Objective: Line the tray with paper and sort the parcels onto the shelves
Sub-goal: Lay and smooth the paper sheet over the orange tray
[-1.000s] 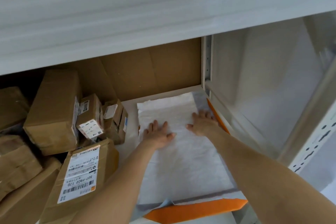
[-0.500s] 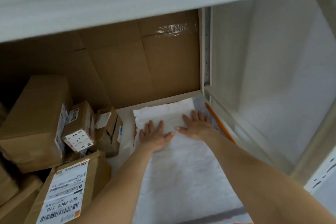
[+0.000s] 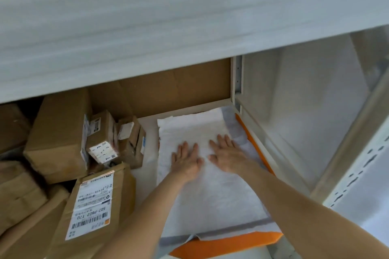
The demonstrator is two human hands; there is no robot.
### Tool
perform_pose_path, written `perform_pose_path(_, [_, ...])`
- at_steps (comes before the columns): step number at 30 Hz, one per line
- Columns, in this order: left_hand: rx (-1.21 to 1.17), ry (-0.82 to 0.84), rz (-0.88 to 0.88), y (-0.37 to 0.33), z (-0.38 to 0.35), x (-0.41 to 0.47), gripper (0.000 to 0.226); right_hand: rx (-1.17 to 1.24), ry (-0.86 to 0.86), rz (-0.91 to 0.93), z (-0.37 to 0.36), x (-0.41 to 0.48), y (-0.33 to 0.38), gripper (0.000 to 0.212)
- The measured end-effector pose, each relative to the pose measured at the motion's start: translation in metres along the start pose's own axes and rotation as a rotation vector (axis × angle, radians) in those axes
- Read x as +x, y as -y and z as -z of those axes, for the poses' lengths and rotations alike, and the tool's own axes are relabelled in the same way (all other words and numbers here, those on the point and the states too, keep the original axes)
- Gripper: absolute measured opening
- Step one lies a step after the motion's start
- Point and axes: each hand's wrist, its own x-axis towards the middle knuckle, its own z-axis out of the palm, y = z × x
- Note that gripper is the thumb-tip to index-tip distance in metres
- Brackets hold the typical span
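Note:
A white sheet of paper (image 3: 210, 197) lies spread inside an orange-edged tray (image 3: 223, 245) on the lower shelf. My left hand (image 3: 186, 161) and my right hand (image 3: 227, 156) press flat on the paper side by side, fingers spread, palms down, holding nothing. The paper reaches almost to the tray's back end. Brown cardboard parcels (image 3: 59, 139) are piled on the same shelf to the left. One long parcel (image 3: 94, 206) with a white barcode label leans at the front of the pile.
The white shelf board above (image 3: 189, 27) overhangs the work area. A cardboard back panel (image 3: 168, 88) closes the shelf at the rear. A white upright post (image 3: 236, 78) and a perforated frame rail (image 3: 357, 174) stand to the right of the tray.
Both hands slid forward across the paper toward the back of the tray and then drew slightly back, staying flat. The view tilted up and down again.

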Motion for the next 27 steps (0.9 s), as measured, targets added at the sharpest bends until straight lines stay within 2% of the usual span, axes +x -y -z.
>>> perform_pose_path(5, [0.036, 0.009, 0.093, 0.023, -0.001, -0.029, 0.063, -0.079, 0.003, -0.161, 0.007, -0.026, -0.024, 0.067])
perform_pose_path(8, [0.018, 0.022, 0.004, 0.006, -0.001, -0.044, 0.064, -0.068, 0.009, -0.061, 0.011, -0.043, -0.009, 0.072])
perform_pose_path(11, [0.068, 0.089, -0.097, -0.006, -0.012, -0.066, 0.065, -0.045, 0.123, 0.035, -0.003, -0.063, 0.004, 0.076])
perform_pose_path(17, [0.129, 0.124, 0.005, 0.007, -0.007, -0.090, 0.068, -0.128, 0.141, -0.119, 0.001, -0.085, -0.014, 0.074])
perform_pose_path(19, [0.112, 0.114, -0.060, 0.000, -0.007, -0.100, 0.068, -0.134, 0.134, -0.050, 0.006, -0.092, -0.007, 0.079])
perform_pose_path(21, [0.107, 0.143, -0.161, -0.006, -0.011, -0.109, 0.066, -0.099, 0.189, 0.082, 0.005, -0.101, 0.001, 0.082])
perform_pose_path(23, [0.096, 0.183, -0.187, -0.005, -0.014, -0.117, 0.064, -0.117, 0.238, 0.140, 0.000, -0.109, 0.000, 0.083])
perform_pose_path(27, [0.101, 0.151, -0.114, 0.006, -0.002, -0.129, 0.064, -0.186, 0.240, 0.039, 0.009, -0.117, -0.013, 0.084])
